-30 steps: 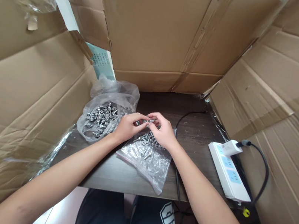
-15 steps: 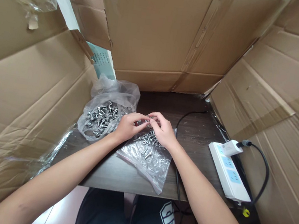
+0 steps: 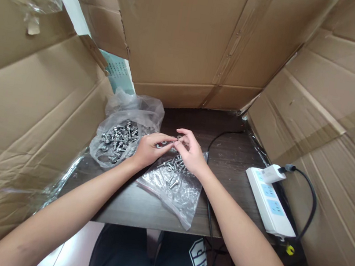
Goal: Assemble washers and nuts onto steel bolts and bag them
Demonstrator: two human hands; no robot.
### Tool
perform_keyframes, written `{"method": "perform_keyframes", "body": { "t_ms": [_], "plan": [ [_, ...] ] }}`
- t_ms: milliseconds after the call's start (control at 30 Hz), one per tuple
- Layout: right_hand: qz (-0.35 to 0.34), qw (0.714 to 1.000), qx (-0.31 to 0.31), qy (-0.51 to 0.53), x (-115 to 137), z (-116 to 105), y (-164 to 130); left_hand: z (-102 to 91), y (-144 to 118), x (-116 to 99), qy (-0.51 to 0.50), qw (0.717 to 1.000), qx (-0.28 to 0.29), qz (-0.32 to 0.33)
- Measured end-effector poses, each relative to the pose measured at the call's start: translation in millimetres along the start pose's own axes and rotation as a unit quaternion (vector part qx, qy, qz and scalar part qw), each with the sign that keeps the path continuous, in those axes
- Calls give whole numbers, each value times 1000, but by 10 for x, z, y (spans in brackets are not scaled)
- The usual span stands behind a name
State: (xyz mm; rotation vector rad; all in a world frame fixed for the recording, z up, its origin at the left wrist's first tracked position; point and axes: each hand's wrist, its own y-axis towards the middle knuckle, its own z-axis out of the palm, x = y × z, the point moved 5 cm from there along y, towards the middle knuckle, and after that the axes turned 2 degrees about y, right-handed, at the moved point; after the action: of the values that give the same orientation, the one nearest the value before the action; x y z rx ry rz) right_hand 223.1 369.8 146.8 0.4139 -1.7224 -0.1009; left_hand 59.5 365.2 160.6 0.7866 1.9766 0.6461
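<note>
My left hand [image 3: 151, 148] and my right hand [image 3: 191, 153] meet fingertip to fingertip over the far end of a clear zip bag [image 3: 184, 200]. Both pinch at the same spot, and whatever small piece is between the fingertips is too small to make out. Several loose metal bolts [image 3: 176, 165] lie on the bag just below my hands. Small ring-shaped washers [image 3: 164, 142] show around my fingers, partly hidden. To the left of my left hand stands an open plastic bag [image 3: 97, 150] holding many bolts with parts fitted on them [image 3: 120, 137].
A white power strip [image 3: 270, 204] with a plugged-in adapter [image 3: 273, 174] lies on the right of the dark table [image 3: 113, 208]. A black cable [image 3: 213, 145] runs over the table beside my right forearm. Cardboard walls [image 3: 191, 37] enclose the left, back and right.
My right index finger has lifted and spread a little, and more of the washers shows between my hands. The whole view has shifted slightly.
</note>
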Motion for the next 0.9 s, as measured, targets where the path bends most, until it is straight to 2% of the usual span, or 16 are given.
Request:
{"method": "perform_keyframes", "body": {
  "t_ms": [167, 500, 733, 900],
  "plan": [
    [-8, 1000, -21, 3, 1, -31, 11, 1, -2, 6, 0, 1000, -2, -6],
    [24, 999, -17, 26, -33, -37, 22, 12, -6, 6, -15, 1000, 0, -16],
    [26, 999, -18, 14, -2, -44, 13, 16, -11, 22, -17, 999, -5, -40],
    [23, 1000, -16, 10, 7, -52, 14, 12, -2, 11, -13, 999, -2, -34]
  ]
}}
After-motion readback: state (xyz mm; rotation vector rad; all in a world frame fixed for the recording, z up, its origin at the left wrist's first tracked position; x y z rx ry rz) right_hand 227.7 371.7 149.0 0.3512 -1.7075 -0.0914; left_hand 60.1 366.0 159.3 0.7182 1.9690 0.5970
